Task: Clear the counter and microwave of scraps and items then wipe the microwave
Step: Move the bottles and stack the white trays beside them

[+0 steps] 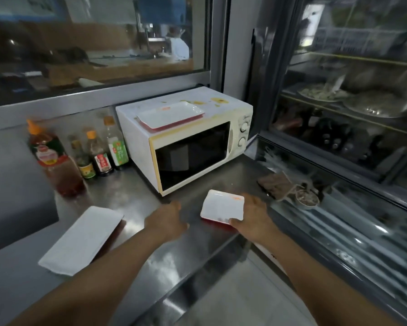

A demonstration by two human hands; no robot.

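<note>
small plate point(222, 205) gripped at its near-right edge by right hand point(254, 214), just before microwave point(183, 140) | long axis roughly toward microwave | left hand point(166, 218) loosely spread, nothing held

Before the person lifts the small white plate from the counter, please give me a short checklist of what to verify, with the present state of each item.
1. Right hand grips the small plate: ok, fingers wrap its near and right edges.
2. Left hand is free to help: ok, it holds nothing and hovers over the counter.
3. Small plate is empty: ok, only an orange mark near its far edge.
4. Microwave top is cleared: not ok, a rectangular plate lies there, with yellow stains beside it.
5. Counter is cleared: not ok, the long plate and brown scraps remain.
6. Microwave door is closed: ok.
</note>
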